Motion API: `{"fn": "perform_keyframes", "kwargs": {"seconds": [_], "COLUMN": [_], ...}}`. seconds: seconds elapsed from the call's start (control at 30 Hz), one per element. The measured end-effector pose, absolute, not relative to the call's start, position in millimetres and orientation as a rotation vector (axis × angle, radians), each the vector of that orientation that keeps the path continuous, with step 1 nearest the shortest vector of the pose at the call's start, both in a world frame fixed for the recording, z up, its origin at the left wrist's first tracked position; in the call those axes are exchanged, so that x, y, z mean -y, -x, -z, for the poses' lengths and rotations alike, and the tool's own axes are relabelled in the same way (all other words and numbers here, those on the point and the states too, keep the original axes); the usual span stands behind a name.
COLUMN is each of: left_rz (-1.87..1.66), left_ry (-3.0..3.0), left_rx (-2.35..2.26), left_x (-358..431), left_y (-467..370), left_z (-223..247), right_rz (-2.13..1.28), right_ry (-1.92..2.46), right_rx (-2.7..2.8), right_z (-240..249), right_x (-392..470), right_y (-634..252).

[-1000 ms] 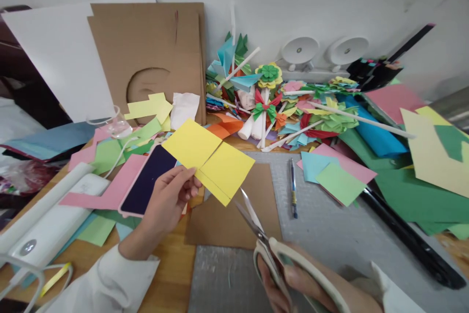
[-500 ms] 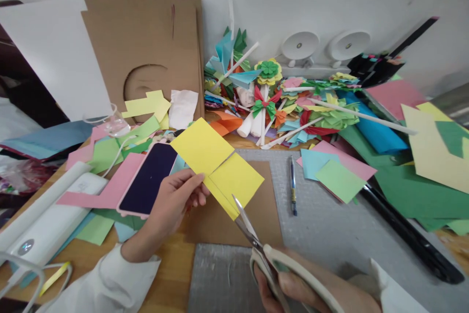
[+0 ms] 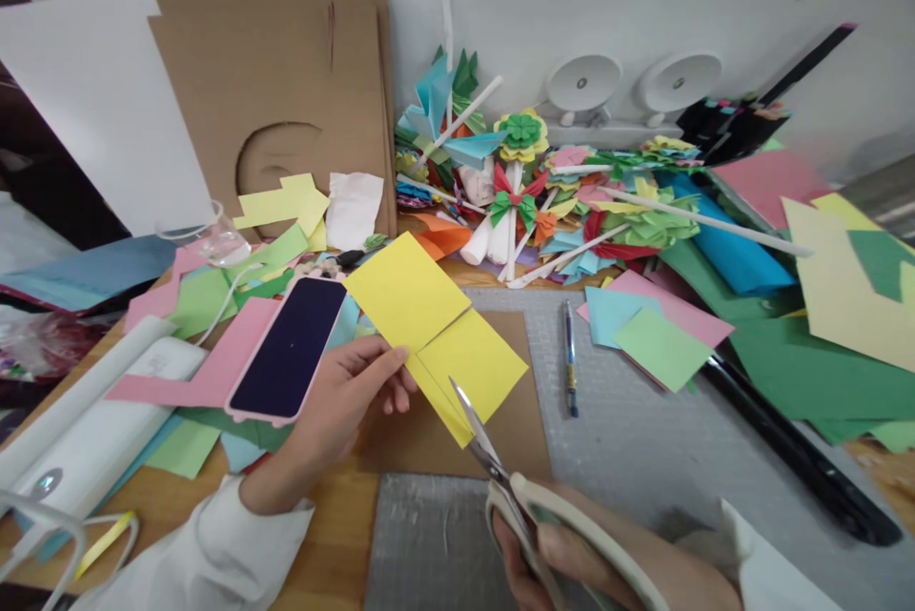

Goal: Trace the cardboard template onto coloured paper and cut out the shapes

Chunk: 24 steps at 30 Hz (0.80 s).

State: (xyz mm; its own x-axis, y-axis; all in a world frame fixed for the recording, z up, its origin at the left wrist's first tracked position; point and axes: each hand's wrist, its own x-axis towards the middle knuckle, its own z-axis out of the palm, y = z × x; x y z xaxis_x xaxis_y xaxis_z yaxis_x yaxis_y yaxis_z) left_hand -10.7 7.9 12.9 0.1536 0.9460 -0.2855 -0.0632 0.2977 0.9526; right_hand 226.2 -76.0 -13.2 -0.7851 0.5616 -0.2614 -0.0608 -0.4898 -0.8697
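Note:
Between the thumb and fingers of my left hand [image 3: 364, 392] is the left edge of a yellow sheet of paper [image 3: 411, 287]. A slit runs in from its right side, and a thin cut line crosses the lower part. My right hand [image 3: 593, 554] grips scissors [image 3: 500, 473] by their pale handles. Their blades lie over the sheet's lower corner and look nearly closed. Below the paper, a brown cardboard square [image 3: 515, 420] rests on the grey cutting mat [image 3: 607, 458].
A phone [image 3: 290, 349] lies left of my left hand among coloured paper scraps. To the right are a pen [image 3: 570, 358], small paper squares [image 3: 661, 344] and a long black tool [image 3: 807, 454]. Paper flowers [image 3: 521, 134] are heaped at the back beside leaning cardboard [image 3: 286, 68].
The yellow sheet has shifted slightly right and down with my left hand. The scissor blades have closed further at its lower corner, while my right hand has hardly moved.

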Motion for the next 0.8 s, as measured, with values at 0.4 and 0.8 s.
{"fn": "perform_keyframes", "kwargs": {"seconds": [0.4,0.8], "left_rz": [-0.920,-0.948], "left_ry": [-1.009,-0.978], "left_rx": [-1.161,-1.182], "left_x": [-8.6,-9.0], "left_y": [10.8,11.8], "left_z": [-13.6,-14.9], "right_rz": [-2.292,-2.473], "right_ry": [0.777,0.893], "right_rx": [1.348,0.886], "right_z": [9.3,7.7], "right_x": [74.8,80.7], "right_y": [-224.5,-219.1]}}
